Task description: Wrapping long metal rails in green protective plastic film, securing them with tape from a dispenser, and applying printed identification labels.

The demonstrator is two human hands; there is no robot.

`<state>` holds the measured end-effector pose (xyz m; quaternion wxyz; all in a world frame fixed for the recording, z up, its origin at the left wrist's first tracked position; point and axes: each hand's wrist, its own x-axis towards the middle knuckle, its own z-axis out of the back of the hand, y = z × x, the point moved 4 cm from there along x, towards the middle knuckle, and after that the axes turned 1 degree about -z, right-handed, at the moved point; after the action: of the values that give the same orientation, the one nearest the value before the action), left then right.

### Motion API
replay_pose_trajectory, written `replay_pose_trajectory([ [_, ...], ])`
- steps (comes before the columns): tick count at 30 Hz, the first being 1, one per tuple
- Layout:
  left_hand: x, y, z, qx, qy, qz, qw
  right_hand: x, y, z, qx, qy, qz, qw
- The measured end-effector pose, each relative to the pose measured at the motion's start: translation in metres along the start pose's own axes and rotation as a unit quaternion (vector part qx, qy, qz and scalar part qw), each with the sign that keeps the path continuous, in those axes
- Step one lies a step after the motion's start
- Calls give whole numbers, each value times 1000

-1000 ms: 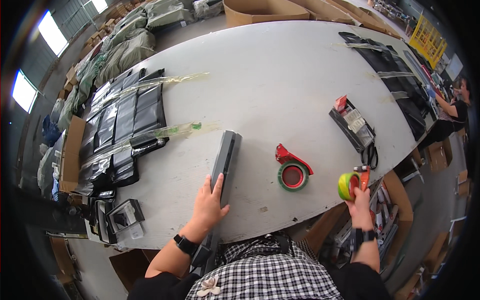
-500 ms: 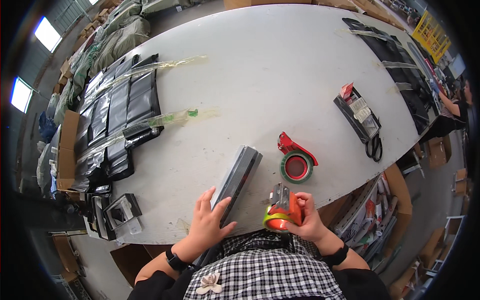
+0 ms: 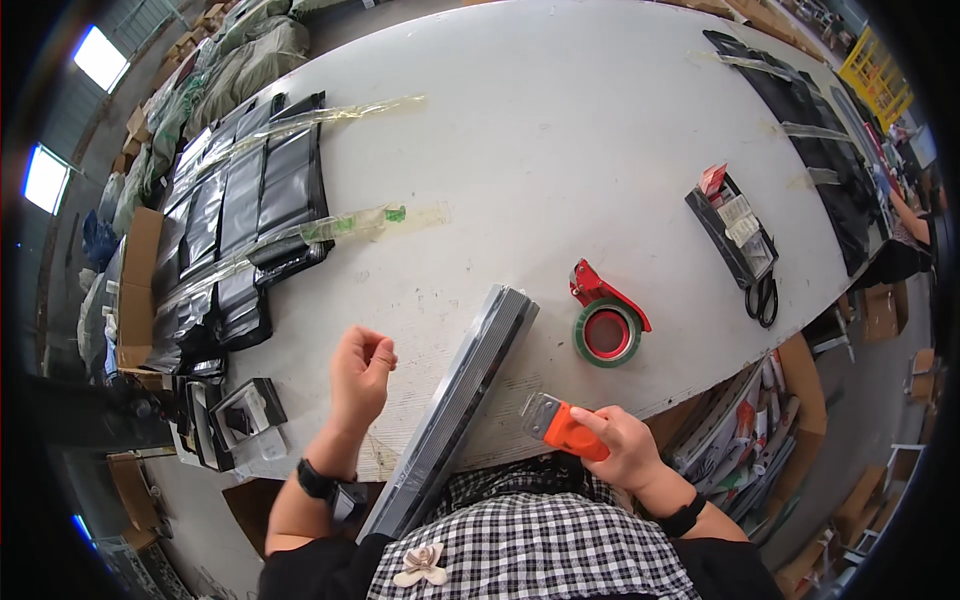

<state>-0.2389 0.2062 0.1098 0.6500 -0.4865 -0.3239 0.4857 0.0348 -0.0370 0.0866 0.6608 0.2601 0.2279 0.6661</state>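
The right hand [image 3: 622, 450] grips an orange tape dispenser [image 3: 560, 426], fingers wrapped around its orange body, with the metal blade end pointing toward 10 o'clock over the near rim of the white worktop [image 3: 560, 140]. The left hand [image 3: 360, 372] hovers over the worktop at about 9 o'clock from the dispenser, its fingers curled with thumb and forefinger pinched together; whether they pinch a strand of clear tape cannot be told.

Between the two hands lies a long grey stack of flat packages [image 3: 455, 408], running from the person's chest toward 1 o'clock, its far end resting on the worktop and its near end hanging past the rim. Neither hand touches it.

At 2 o'clock from the stack's far end sits a second tape dispenser [image 3: 606, 322], red-handled with a green roll, lying flat. Farther toward 2 o'clock is a black tray [image 3: 735, 235] of small items with black scissors [image 3: 762, 297] at its near end. At 10 o'clock, rows of black pouches [image 3: 250, 215] lie under strips of clear tape [image 3: 370, 222].
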Motion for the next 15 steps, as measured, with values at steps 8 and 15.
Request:
replay_pose_trajectory([
  [8,-46,-31,-71,-223,278,273,894,16,18,2,174,-123,122,969],
  [15,-58,-11,-82,-111,283,180,936,18,26,-5,97,-91,131,982],
])
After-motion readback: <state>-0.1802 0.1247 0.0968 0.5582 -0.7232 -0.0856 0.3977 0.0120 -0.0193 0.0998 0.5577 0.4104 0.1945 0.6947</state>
